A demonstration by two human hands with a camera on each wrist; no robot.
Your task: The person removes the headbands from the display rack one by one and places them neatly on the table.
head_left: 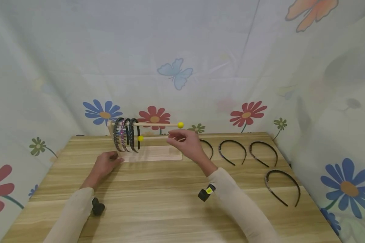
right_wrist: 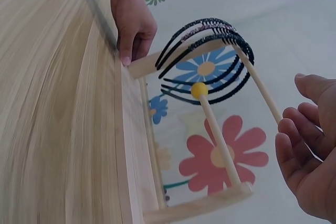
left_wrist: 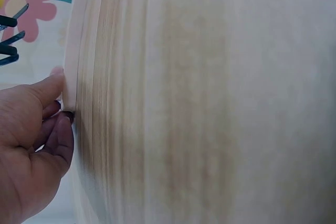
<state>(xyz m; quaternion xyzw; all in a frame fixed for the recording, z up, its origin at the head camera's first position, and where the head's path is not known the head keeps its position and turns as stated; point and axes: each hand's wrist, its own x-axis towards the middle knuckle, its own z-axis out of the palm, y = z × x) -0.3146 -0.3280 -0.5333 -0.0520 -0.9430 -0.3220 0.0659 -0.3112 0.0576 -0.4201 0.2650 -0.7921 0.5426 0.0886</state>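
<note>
Headbands (head_left: pixel 131 136), three of them, hang from the back rod (head_left: pixel 158 125) of the stand (head_left: pixel 161 153) in the head view; the stand sits near the back edge of the desk (head_left: pixel 158 202), left of its middle. The left hand (head_left: pixel 104 165) is at the stand's left end. The right hand (head_left: pixel 188 143) hovers just below the yellow ball (head_left: pixel 180 125) that caps the back rod. Four loose bands (head_left: pixel 232 140) lie on the desk: three in a row toward the back right corner, the leftmost partly hidden by the right hand, and one nearer the right edge. From the left wrist, the left hand's thumb and bent fingers pinch the stand's end. From the right wrist, the hung headbands cluster at the end near the left hand, beside the front rod (right_wrist: pixel 218 135); the right hand is half open, fingers loosely bent, with nothing visible in its grasp, and whether it touches the back rod cannot be told.
</note>
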